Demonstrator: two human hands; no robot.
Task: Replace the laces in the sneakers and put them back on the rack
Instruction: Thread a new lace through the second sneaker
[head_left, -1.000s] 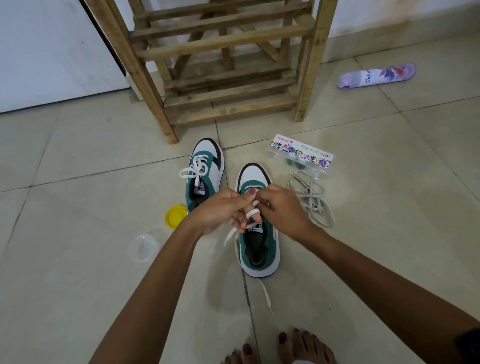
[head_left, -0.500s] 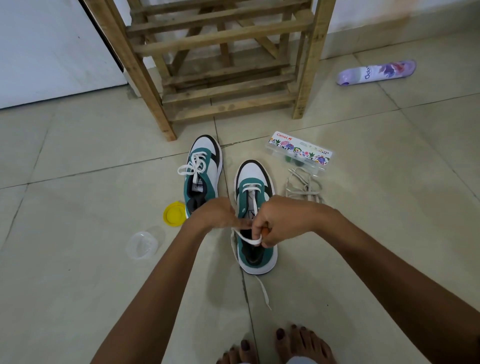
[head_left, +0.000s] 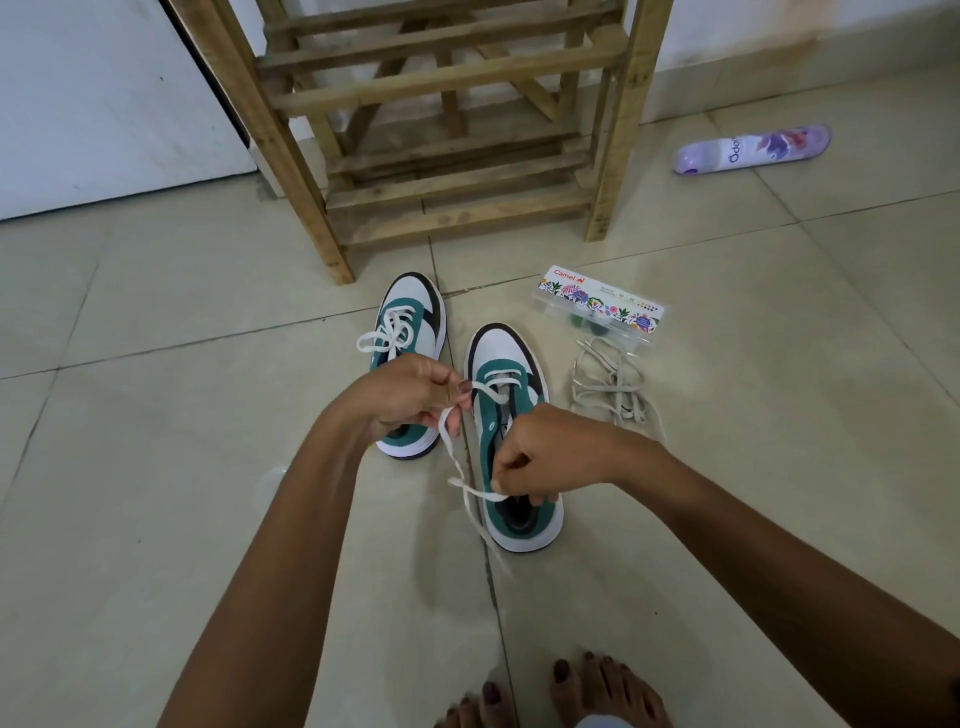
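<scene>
Two white, green and black sneakers stand side by side on the tiled floor. The left sneaker (head_left: 415, 322) has its white lace tied in a bow. The right sneaker (head_left: 511, 374) carries a white lace (head_left: 457, 467) threaded only near the toe. My left hand (head_left: 410, 395) pinches one strand of this lace above the gap between the shoes. My right hand (head_left: 540, 452) pinches the other strand over the shoe's tongue; the loose end trails down onto the floor. The wooden rack (head_left: 441, 130) stands just behind the shoes.
A heap of old greyish laces (head_left: 613, 384) lies right of the sneakers, beside a clear plastic Camel box (head_left: 602, 306). A purple spray can (head_left: 753, 148) lies at the far right. My bare toes (head_left: 561, 691) show at the bottom edge. A white door (head_left: 104, 104) is at left.
My hands have moved apart and drawn the lace ends outward. The left hand went left and up, the right hand down toward the shoe's heel. The view has shifted slightly.
</scene>
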